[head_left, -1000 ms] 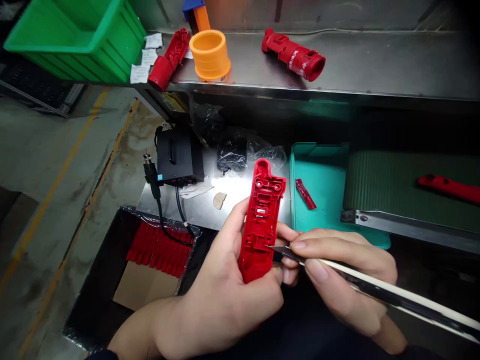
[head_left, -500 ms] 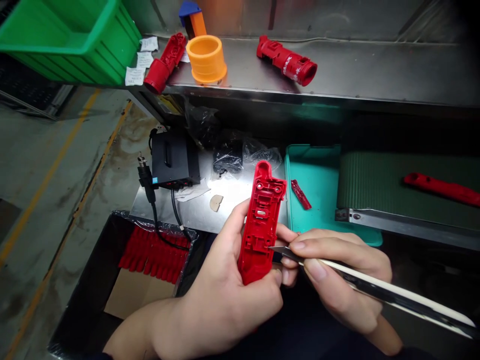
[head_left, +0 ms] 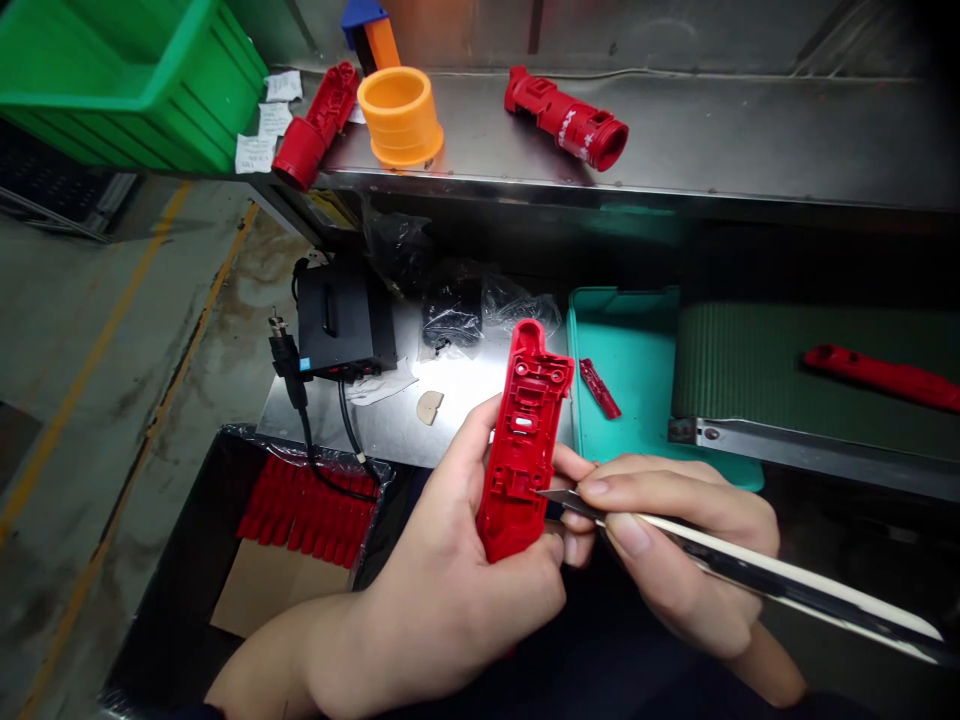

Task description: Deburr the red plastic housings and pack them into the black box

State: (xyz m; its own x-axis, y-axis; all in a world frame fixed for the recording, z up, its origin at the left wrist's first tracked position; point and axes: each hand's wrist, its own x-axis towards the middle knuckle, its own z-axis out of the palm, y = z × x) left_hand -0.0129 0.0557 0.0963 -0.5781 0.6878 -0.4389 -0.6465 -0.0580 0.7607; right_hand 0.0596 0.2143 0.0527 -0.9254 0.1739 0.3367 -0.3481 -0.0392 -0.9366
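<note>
My left hand [head_left: 457, 590] is wrapped round the lower end of a red plastic housing part [head_left: 523, 430], holding it upright with its ribbed inner side toward me. My right hand [head_left: 675, 550] pinches a long thin blade tool [head_left: 750, 570] with a pale handle. The blade's tip touches the right edge of the red part, just above my left thumb.
A teal tray [head_left: 637, 400] with a small red strip [head_left: 598, 387] lies behind my hands, beside a green conveyor belt [head_left: 787, 360] carrying a red piece [head_left: 877, 375]. The steel shelf [head_left: 750, 130] holds an orange cup [head_left: 400, 115] and red housings [head_left: 566, 117]. A black-lined box [head_left: 225, 540] with red parts [head_left: 307, 505] sits lower left.
Hands, red part and blade keep the same grip and contact. Only the view has shifted slightly, sliding the scene a little to the left.
</note>
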